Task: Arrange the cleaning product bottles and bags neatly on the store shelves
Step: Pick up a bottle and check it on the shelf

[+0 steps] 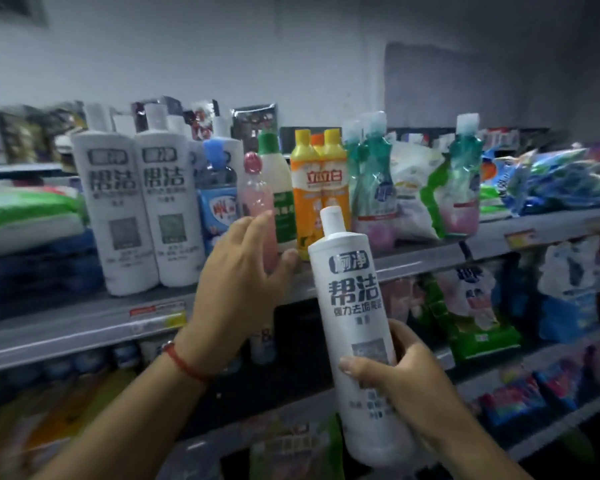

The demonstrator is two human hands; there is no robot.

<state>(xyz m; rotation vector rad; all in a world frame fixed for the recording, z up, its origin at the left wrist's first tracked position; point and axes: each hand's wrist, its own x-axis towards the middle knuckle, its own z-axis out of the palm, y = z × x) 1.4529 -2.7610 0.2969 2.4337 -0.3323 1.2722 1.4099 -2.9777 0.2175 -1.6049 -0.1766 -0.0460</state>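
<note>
My right hand [400, 379] grips the lower half of a tall white bottle [355, 306] with dark lettering, held upright in front of the shelves. My left hand [238, 284] reaches up to the top shelf [84, 327] with its fingers spread; fingers and thumb lie around a slim pink bottle [257, 195]. Two matching white bottles [137, 209] stand side by side on that shelf, left of my left hand. A white bottle with a green cap [281, 188] and orange bottles with yellow caps [319, 188] stand just right of the pink one.
Teal refill pouches [373, 181] and soft bags [416, 192] crowd the shelf's right part. A green and white bag [25, 216] lies at the far left. Blue packs [219, 209] sit behind the pink bottle. Lower shelves hold more bags [475, 317] and bottles.
</note>
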